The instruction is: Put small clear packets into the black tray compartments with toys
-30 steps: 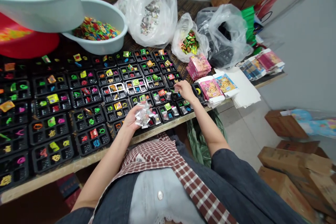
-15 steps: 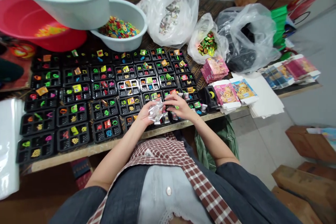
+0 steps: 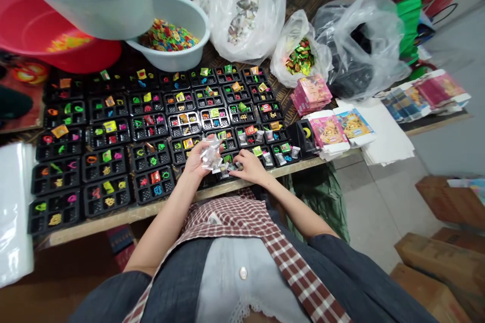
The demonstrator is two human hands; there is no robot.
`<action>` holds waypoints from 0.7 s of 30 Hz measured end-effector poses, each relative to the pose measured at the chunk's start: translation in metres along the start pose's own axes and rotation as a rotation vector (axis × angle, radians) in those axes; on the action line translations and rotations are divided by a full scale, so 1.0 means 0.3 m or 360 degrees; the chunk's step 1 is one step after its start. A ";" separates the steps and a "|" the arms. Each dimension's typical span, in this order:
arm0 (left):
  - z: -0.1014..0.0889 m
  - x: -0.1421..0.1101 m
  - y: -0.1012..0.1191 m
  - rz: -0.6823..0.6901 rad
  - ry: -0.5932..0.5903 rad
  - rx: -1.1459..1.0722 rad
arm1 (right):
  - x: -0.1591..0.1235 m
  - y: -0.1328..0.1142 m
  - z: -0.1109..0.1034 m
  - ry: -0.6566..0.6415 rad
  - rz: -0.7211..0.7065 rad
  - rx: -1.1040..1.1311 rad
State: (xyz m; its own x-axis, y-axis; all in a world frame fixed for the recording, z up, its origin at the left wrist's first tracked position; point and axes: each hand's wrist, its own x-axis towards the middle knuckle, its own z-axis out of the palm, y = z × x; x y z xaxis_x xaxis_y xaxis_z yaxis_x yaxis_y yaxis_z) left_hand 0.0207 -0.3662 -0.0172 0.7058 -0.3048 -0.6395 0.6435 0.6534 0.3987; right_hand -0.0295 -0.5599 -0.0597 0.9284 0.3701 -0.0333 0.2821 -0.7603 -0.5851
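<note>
My left hand [image 3: 197, 160] is closed round a bunch of small clear plastic packets [image 3: 210, 155], held just above the front row of black compartment trays [image 3: 152, 184]. My right hand [image 3: 248, 165] rests beside it on a front tray, fingers pinched on something small that I cannot make out. The trays fill the table in rows, each holding small coloured toy pieces. Some trays at the front right [image 3: 265, 136] also hold a clear packet.
Two pale basins [image 3: 178, 58] of coloured pieces and a red basin [image 3: 26, 20] stand at the back left. Plastic bags [image 3: 246, 10] sit behind the trays. Pink printed boxes [image 3: 329, 131] and white sheets [image 3: 386, 141] lie to the right. Cardboard cartons [image 3: 435, 252] stand on the floor.
My right hand came back from the far right trays to the bunch in my left hand, then dropped onto a front tray. The view swung left.
</note>
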 end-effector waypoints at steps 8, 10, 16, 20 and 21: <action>0.004 -0.009 0.012 0.0022 0.0072 0.0033 | -0.003 -0.003 -0.004 0.0202 0.0289 0.0238; -0.002 -0.007 0.015 0.0026 0.0077 0.0043 | -0.007 0.056 -0.068 0.0464 0.0411 0.0252; -0.001 0.004 -0.001 0.0004 0.0030 0.0063 | -0.012 0.306 -0.259 0.1059 0.0987 -0.0537; 0.008 0.007 -0.020 -0.0048 -0.0004 0.0041 | -0.010 0.368 -0.276 0.0930 0.1050 -0.0718; 0.008 0.008 -0.025 -0.0064 -0.0018 0.0028 | -0.008 0.359 -0.270 0.0945 0.1034 -0.0723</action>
State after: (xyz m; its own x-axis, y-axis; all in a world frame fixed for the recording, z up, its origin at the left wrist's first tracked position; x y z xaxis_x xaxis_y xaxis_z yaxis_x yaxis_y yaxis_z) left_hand 0.0183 -0.3736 -0.0199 0.6826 -0.3386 -0.6476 0.6765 0.6280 0.3847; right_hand 0.0181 -0.6859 -0.0571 0.8712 -0.4245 0.2464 -0.3742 -0.8993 -0.2262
